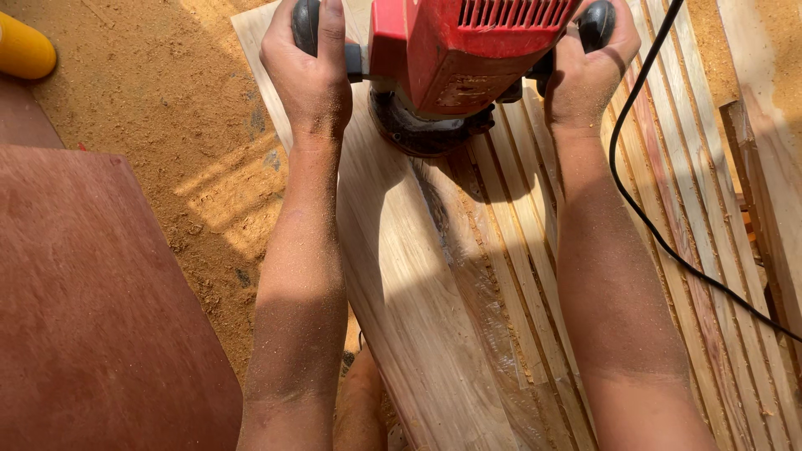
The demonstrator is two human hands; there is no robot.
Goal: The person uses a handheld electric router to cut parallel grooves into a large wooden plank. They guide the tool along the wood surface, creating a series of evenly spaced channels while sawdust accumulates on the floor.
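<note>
At top centre of the frame, left hand (307,79) and right hand (587,71) fingers clamped on black knobs of red router (455,63), seated on grooved pale board (434,317). Black cord (647,225) trailing beside right forearm: likely to snag. Sawdust on forearms; grip may slip, spoiling the groove.

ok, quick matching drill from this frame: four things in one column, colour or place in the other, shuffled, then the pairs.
Things:
1. router
2. power cord
3. wooden board
4. rounded object

Descriptions:
A. yellow, top left corner
B. black, trailing off to the right
C. red body, a knob in each hand
D. pale, lying under the tool

Pairs: 1-C, 2-B, 3-D, 4-A. Left hand and right hand each grip a black knob.
</note>
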